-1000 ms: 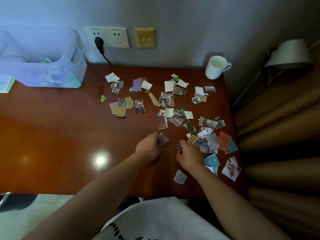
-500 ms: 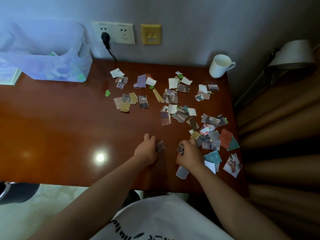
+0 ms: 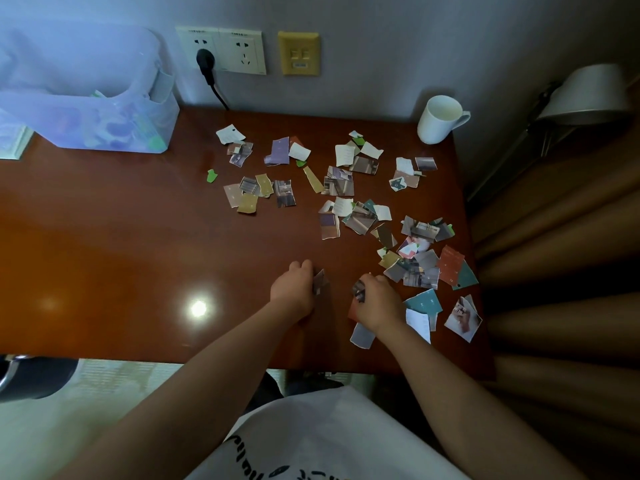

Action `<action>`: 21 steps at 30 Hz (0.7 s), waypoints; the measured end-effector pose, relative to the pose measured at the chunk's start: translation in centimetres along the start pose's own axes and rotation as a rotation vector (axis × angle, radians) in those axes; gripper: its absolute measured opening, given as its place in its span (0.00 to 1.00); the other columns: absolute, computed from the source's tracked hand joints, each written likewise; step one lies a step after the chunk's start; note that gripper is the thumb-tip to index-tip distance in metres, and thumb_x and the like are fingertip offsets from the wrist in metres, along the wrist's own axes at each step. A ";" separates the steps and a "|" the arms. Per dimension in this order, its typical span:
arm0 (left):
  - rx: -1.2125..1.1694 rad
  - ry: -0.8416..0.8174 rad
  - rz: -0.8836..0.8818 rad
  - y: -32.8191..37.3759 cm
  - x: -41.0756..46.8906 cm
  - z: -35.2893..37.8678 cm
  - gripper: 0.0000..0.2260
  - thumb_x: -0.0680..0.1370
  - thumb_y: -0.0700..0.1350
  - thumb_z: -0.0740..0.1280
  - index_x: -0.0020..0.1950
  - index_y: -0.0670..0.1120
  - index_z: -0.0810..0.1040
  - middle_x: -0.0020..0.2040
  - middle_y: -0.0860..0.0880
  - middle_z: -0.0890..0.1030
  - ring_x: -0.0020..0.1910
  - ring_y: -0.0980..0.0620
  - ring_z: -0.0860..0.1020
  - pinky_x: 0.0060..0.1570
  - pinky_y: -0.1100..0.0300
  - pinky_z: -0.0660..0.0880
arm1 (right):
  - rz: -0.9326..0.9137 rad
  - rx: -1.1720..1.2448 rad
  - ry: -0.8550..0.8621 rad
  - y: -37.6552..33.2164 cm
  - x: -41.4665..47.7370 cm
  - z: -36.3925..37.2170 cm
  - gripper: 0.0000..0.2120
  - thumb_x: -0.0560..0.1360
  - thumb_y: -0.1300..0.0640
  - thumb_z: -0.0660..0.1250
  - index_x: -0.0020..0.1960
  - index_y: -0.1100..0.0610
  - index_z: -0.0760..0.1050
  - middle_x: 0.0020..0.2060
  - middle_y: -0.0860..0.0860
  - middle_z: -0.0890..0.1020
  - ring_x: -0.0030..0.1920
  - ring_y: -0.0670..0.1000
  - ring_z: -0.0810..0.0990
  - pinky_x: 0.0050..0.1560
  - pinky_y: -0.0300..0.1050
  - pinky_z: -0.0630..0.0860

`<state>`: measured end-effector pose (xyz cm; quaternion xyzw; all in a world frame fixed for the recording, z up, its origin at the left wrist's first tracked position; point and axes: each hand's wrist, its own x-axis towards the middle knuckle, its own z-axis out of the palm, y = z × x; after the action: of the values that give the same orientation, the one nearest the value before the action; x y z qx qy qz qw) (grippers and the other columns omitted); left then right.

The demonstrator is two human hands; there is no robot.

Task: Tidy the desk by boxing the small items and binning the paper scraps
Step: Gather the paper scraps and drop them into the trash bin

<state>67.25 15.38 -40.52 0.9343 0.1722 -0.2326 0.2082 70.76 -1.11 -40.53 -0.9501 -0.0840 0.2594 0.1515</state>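
Observation:
Several torn paper scraps (image 3: pixel 346 181) lie scattered over the right half of the brown desk (image 3: pixel 121 244). My left hand (image 3: pixel 294 292) grips a small greyish scrap (image 3: pixel 320 280) near the desk's front middle. My right hand (image 3: pixel 377 303) holds a dark printed scrap (image 3: pixel 359 292) just to its right, beside a dense pile of scraps (image 3: pixel 422 268). A pale scrap (image 3: pixel 362 336) lies under my right wrist. A translucent box (image 3: pixel 104 126) with a white plastic bag stands at the back left.
A white mug (image 3: pixel 438 119) stands at the desk's back right corner. Wall sockets with a black plug (image 3: pixel 204 64) sit behind the desk. A lamp shade (image 3: pixel 585 95) and brown curtain are to the right. A dark chair part (image 3: pixel 31 379) shows at lower left.
Both hands have drawn slightly back toward the front edge, each still holding its scrap. The camera has tilted a little, shifting the desk downward in view.

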 end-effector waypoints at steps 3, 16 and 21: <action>0.019 -0.027 -0.004 -0.2 0.1 0.0 0.11 0.78 0.44 0.64 0.59 0.44 0.70 0.59 0.43 0.70 0.54 0.39 0.77 0.43 0.51 0.70 | -0.034 0.014 0.005 -0.1 0.0 -0.2 0.17 0.76 0.57 0.68 0.64 0.53 0.72 0.62 0.52 0.72 0.58 0.56 0.77 0.51 0.46 0.76; -0.176 0.067 -0.033 -2.8 -0.9 -3.8 0.09 0.78 0.46 0.65 0.56 0.46 0.72 0.56 0.44 0.76 0.53 0.43 0.77 0.45 0.52 0.72 | -0.158 0.195 0.035 -6.8 1.2 -2.6 0.19 0.77 0.60 0.64 0.66 0.53 0.70 0.59 0.53 0.79 0.60 0.57 0.77 0.51 0.47 0.73; -0.222 0.173 -0.086 -7.3 -2.5 -7.1 0.05 0.77 0.45 0.64 0.50 0.47 0.70 0.51 0.45 0.76 0.50 0.43 0.77 0.44 0.51 0.73 | -0.283 0.120 0.020 -12.8 1.4 -2.8 0.21 0.77 0.60 0.64 0.70 0.55 0.68 0.62 0.54 0.77 0.59 0.58 0.77 0.50 0.46 0.73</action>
<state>64.74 24.38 -35.81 0.9139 0.2541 -0.1393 0.2844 72.38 10.52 -34.64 -0.9205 -0.1999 0.2307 0.2440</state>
